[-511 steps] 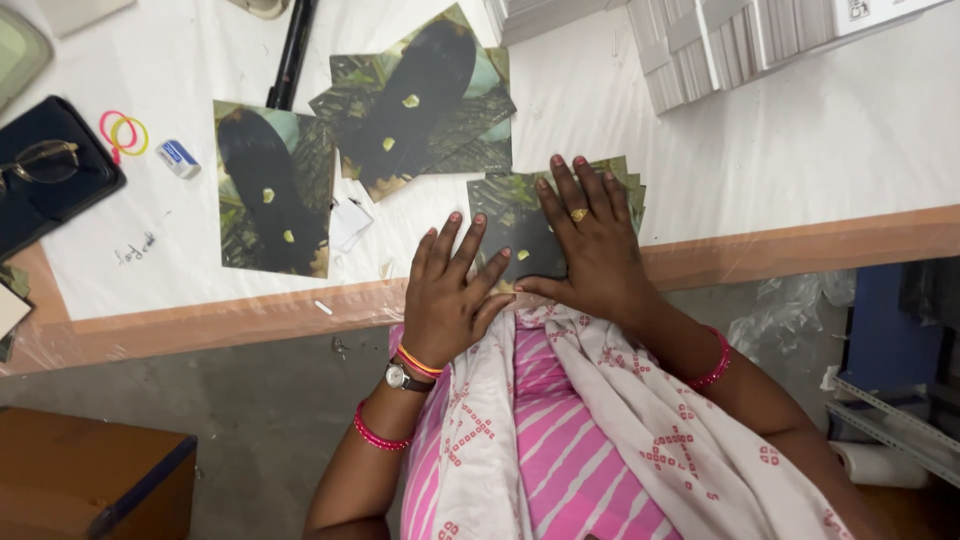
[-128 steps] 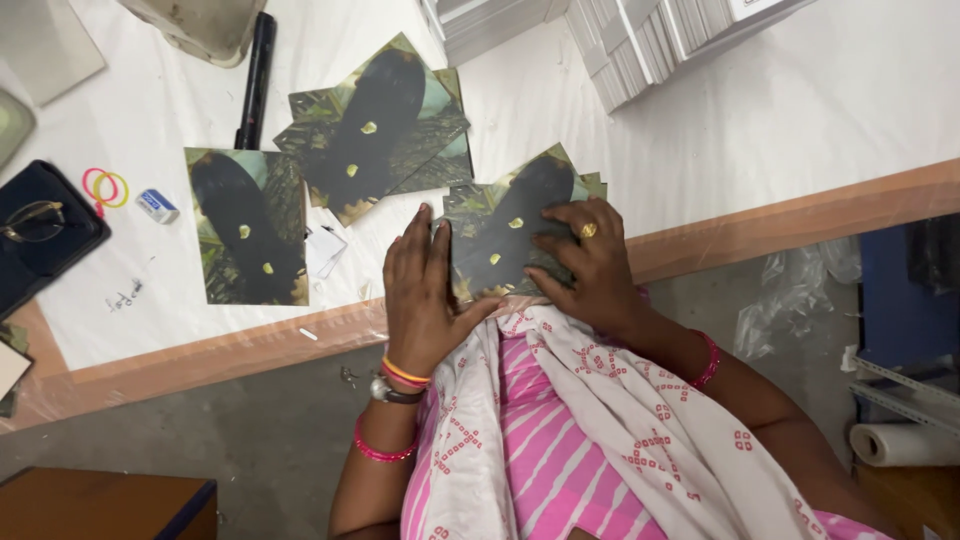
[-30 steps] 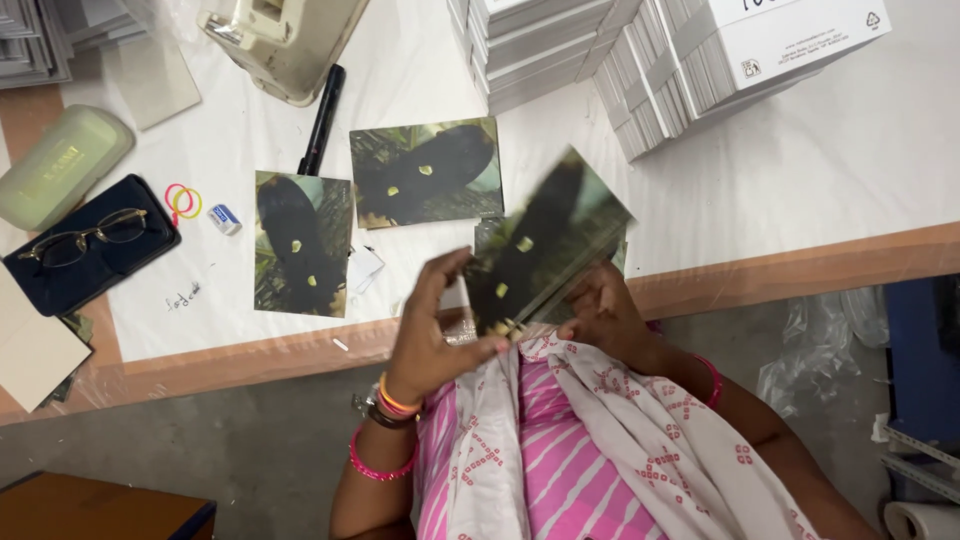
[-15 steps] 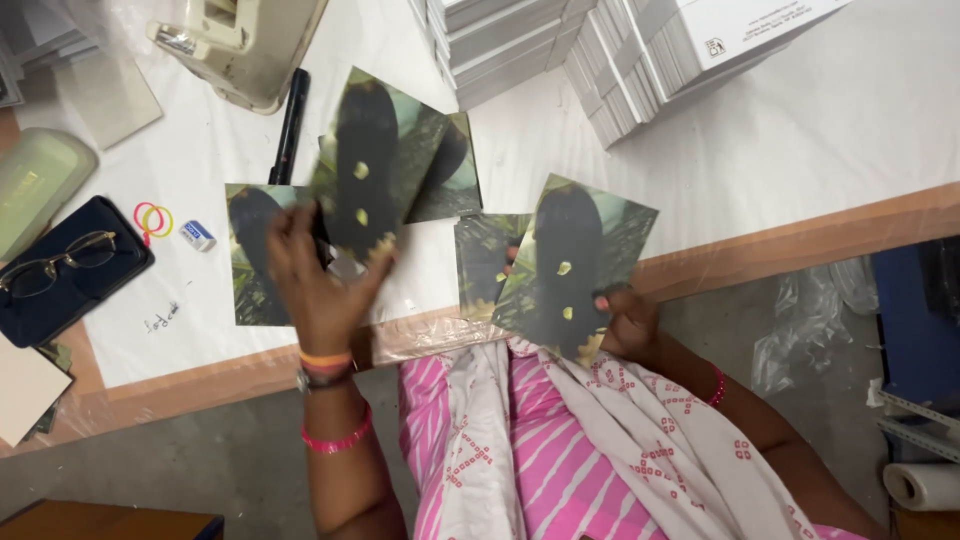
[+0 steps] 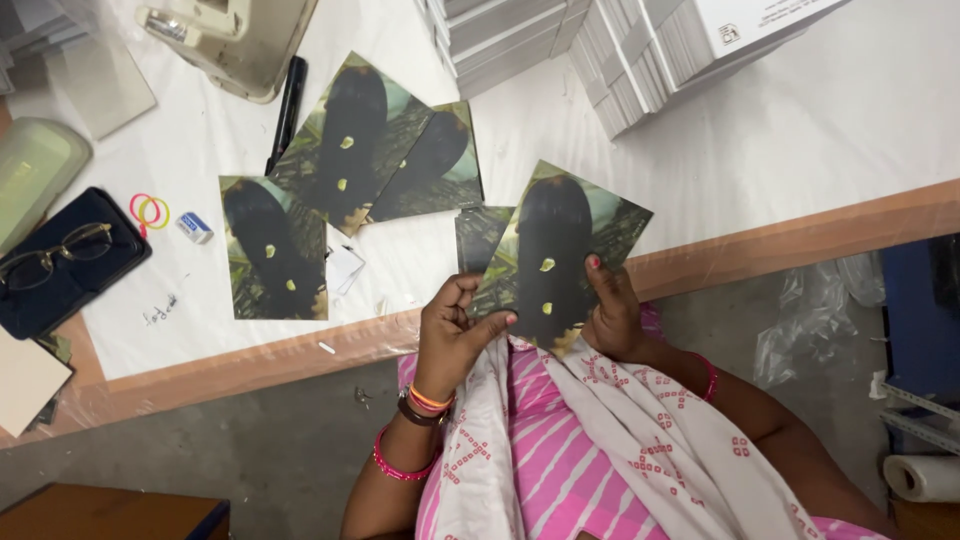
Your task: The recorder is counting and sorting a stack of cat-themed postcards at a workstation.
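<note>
Card stack (image 5: 555,262) gripped by both hands; spectacles (image 5: 55,252) in case (image 5: 95,280).

We hold a stack of cards (image 5: 560,265) between left hand (image 5: 455,335) and right hand (image 5: 610,315), over the table edge (image 5: 800,235) | three loose cards (image 5: 345,190) lie left, on the table (two overlapping) | spectacles (image 5: 55,255) far left | paper stacks (image 5: 620,45) behind.

Bright, even overhead light on the white tabletop (image 5: 800,130), soft shadows, mild edge blur.
</note>
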